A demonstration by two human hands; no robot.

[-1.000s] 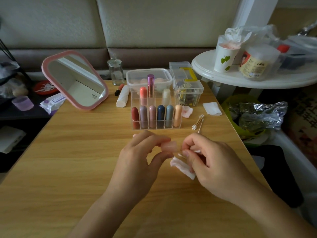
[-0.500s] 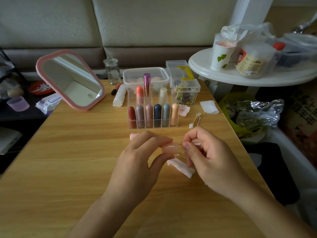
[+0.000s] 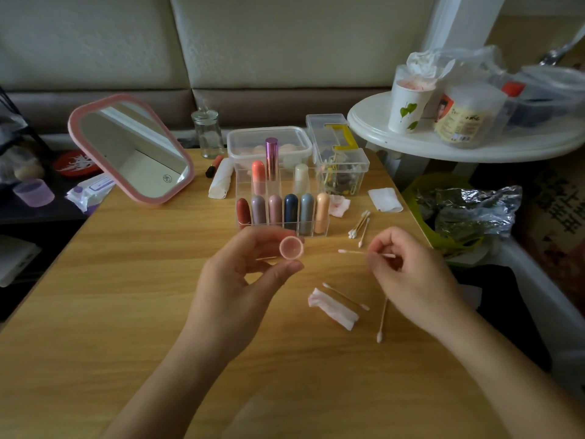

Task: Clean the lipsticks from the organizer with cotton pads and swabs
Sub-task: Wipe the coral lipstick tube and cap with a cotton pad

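My left hand (image 3: 240, 280) pinches a small pink lipstick cap (image 3: 291, 247) between thumb and fingers, its open round end turned toward me. To its right, my right hand (image 3: 408, 277) pinches a cotton swab (image 3: 351, 252) whose tip points left, a short gap from the cap. The clear organizer (image 3: 281, 201) stands behind on the wooden table (image 3: 126, 296) with several upright lipsticks. A folded, pink-stained cotton pad (image 3: 334, 308) lies between my hands with two used swabs (image 3: 381, 321) beside it.
A pink-framed mirror (image 3: 129, 148) leans at the back left. Behind the organizer stand a glass jar (image 3: 208, 134) and clear plastic boxes (image 3: 340, 156). Fresh swabs (image 3: 359, 228) and cotton pads (image 3: 384, 199) lie right of the organizer. A white round table (image 3: 459, 141) stands at the right.
My hands have drawn apart. The swab has come out of the cap, and my left hand has turned the cap's open end toward me. The pad and used swabs are now uncovered.
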